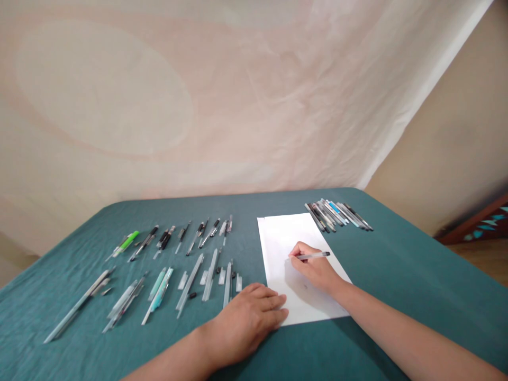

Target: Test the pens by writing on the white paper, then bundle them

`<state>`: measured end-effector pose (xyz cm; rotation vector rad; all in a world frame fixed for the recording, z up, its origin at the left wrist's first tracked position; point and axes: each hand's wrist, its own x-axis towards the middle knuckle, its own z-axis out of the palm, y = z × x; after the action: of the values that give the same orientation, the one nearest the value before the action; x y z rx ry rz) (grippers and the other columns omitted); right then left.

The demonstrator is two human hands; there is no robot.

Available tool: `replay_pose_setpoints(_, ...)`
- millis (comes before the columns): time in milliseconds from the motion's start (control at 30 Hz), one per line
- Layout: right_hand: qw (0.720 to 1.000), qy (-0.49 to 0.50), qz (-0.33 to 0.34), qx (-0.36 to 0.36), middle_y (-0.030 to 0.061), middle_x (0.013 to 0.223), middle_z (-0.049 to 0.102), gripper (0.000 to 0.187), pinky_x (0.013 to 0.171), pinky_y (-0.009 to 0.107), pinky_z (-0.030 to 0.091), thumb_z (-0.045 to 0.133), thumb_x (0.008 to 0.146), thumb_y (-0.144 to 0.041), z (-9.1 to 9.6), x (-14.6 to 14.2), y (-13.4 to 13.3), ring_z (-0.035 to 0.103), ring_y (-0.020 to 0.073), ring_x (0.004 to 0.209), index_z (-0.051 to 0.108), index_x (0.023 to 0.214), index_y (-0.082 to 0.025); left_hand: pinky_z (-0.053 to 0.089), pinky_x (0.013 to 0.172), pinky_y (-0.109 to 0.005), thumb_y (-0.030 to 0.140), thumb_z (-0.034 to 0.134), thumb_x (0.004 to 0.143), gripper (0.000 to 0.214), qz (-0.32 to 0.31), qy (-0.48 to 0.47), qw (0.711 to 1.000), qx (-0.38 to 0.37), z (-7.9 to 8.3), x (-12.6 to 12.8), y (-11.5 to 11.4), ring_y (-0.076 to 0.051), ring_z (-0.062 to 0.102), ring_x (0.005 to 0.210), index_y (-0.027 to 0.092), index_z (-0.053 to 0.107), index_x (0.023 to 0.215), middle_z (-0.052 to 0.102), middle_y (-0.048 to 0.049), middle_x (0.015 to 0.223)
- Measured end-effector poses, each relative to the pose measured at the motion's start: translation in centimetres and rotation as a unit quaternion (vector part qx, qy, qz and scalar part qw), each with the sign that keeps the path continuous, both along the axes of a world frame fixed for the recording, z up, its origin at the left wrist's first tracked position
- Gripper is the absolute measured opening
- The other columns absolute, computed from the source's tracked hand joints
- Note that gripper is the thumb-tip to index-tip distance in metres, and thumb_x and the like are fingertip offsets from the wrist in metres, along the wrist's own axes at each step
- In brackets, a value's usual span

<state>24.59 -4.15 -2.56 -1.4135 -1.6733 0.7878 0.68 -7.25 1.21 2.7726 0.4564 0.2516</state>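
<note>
A white sheet of paper (286, 235) lies on the green-covered table, right of centre. My right hand (313, 267) rests over the paper, its fingers closed round a pen (315, 255) with a clear barrel and a dark end. The pen slants low, with its writing end toward the left by my fingertips. My left hand (252, 320) lies flat at the paper's lower left edge, fingers stretched out and touching the sheet. A small faint mark (305, 287) shows on the paper below my right hand.
Left of the paper, pen parts lie in two rows, among them a bright green pen piece (129, 242), teal barrels (162, 293) and clear barrels (190, 286). A pile of pens (337, 214) sits at the back right. A pale cloth (238, 106) hangs behind the table (420, 296).
</note>
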Motion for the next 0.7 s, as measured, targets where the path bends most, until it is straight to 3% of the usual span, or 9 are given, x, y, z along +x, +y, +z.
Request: replay_pose_setpoints(700, 1.000, 0.002, 0.007, -0.002, -0.0018, 0.069, 0.058, 0.006, 0.059, 0.025, 0.038, 0.050, 0.077, -0.017, 0.00, 0.07, 0.08, 0.053, 0.0135, 0.064, 0.055, 0.074, -0.019, 0.035, 0.100, -0.039, 0.026, 0.034, 0.095, 0.033, 0.001, 0.007, 1.000, -0.002, 0.10, 0.06, -0.03, -0.022, 0.051, 0.113, 0.023, 0.053, 0.123, 0.055, -0.0043, 0.130)
